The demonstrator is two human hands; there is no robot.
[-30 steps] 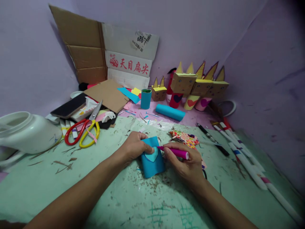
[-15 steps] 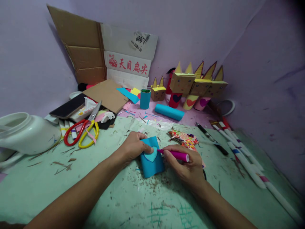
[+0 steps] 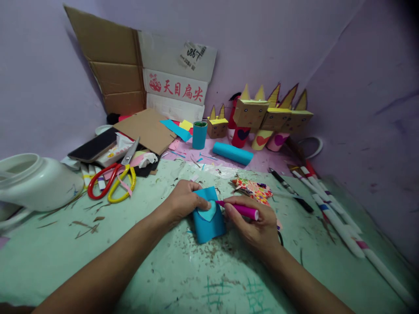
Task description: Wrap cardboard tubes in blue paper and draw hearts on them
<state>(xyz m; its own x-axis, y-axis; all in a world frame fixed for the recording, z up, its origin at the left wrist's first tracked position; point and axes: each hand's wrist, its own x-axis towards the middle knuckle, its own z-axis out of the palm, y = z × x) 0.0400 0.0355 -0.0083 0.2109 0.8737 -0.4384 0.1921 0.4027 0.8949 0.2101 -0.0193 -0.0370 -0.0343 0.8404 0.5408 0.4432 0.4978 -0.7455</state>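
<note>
A blue paper piece with a curved surface lies low in the middle, and a lighter blue heart is on its face. My left hand grips its upper left side, the thumb pressing on the heart. In my right hand is a magenta marker, its tip at the heart's upper right edge. Whether the tip touches the paper is too small to tell. Beyond my right hand lies a floral patterned piece.
Red-and-yellow scissors and a white watering can are at the left. Behind are a blue roll, a blue tube and cardboard figures. White markers and a black pen lie at the right.
The marker's tip and my right hand have shifted very slightly up and left along the heart's edge. My left hand and the blue paper piece look unmoved.
</note>
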